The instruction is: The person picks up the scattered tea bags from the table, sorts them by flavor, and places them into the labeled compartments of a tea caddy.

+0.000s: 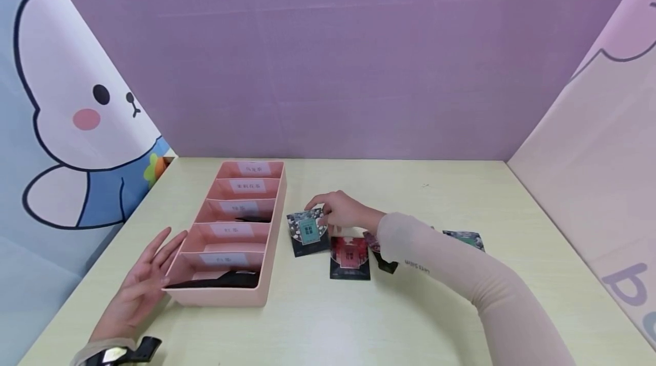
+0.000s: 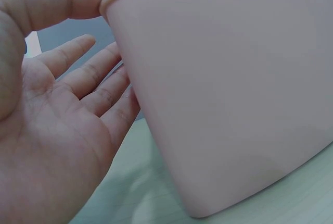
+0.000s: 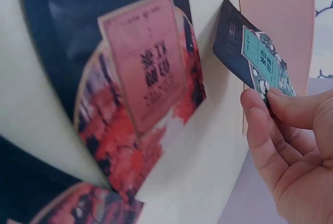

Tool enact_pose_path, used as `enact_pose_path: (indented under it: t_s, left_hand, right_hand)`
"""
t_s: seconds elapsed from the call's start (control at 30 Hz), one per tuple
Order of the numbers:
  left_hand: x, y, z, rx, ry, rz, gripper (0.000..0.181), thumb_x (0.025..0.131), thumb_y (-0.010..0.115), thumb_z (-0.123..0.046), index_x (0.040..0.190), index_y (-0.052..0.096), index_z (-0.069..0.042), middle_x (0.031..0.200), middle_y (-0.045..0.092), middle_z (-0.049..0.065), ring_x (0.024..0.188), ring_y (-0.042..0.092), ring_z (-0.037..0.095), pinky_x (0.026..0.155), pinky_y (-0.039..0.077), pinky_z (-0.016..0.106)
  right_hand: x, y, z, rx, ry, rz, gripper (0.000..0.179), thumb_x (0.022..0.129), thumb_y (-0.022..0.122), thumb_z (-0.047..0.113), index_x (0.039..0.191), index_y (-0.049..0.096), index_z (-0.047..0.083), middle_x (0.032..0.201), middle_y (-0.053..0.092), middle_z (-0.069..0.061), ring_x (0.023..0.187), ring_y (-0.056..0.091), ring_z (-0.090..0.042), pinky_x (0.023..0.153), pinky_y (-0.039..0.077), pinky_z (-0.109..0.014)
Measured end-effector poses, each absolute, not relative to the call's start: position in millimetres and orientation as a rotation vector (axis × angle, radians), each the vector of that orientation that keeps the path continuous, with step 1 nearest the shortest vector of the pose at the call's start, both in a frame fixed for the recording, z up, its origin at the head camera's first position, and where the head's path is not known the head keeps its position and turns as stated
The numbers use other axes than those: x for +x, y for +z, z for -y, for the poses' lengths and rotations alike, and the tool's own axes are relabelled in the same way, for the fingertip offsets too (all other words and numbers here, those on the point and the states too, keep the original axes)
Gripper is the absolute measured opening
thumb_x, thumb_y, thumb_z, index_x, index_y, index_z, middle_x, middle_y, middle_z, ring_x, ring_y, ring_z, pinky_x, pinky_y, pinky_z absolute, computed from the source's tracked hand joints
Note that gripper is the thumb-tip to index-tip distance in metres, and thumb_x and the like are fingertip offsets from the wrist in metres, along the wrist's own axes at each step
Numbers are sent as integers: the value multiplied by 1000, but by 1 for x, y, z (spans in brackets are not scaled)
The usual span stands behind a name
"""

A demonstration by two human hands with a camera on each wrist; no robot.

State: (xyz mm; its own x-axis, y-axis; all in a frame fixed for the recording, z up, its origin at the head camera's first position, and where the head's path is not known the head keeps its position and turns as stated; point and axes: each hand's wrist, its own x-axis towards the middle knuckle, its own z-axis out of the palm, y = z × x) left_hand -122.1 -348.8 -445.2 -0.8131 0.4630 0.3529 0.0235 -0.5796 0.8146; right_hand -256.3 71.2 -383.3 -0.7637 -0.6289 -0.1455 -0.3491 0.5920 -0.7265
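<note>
My right hand (image 1: 344,208) pinches a dark tea sachet with a teal label (image 1: 309,231) between thumb and fingers, just right of the pink divided box (image 1: 277,223). In the right wrist view this teal-labelled sachet tilts up, held by its edge. My left hand (image 1: 146,279) is at the box's near left corner. Its thumb touches the rim and its fairly straight fingers lie along the side wall (image 2: 223,94). A red-labelled tea sachet (image 1: 350,258) lies flat on the table below my right hand.
Another sachet (image 1: 388,263) lies partly under the right forearm, and one more (image 1: 463,238) shows beyond the sleeve. Paper labels mark the box compartments; dark sachets lie in the nearest one (image 1: 230,280) and the middle one (image 1: 253,219). A purple wall (image 1: 338,70) closes the table's back.
</note>
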Motion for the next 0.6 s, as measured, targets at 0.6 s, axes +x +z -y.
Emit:
enact_pose_path:
  t_s: [0.6]
  left_hand:
    - [-121, -446, 348, 795, 2454, -1281, 84, 89, 13, 21, 161, -2, -18, 161, 32, -3, 145, 29, 6, 102, 39, 20]
  right_hand:
    - [-278, -350, -74, -854, -1096, -2406, 41, 94, 64, -1, 134, 61, 10, 74, 70, -9, 71, 71, -38, 67, 58, -47]
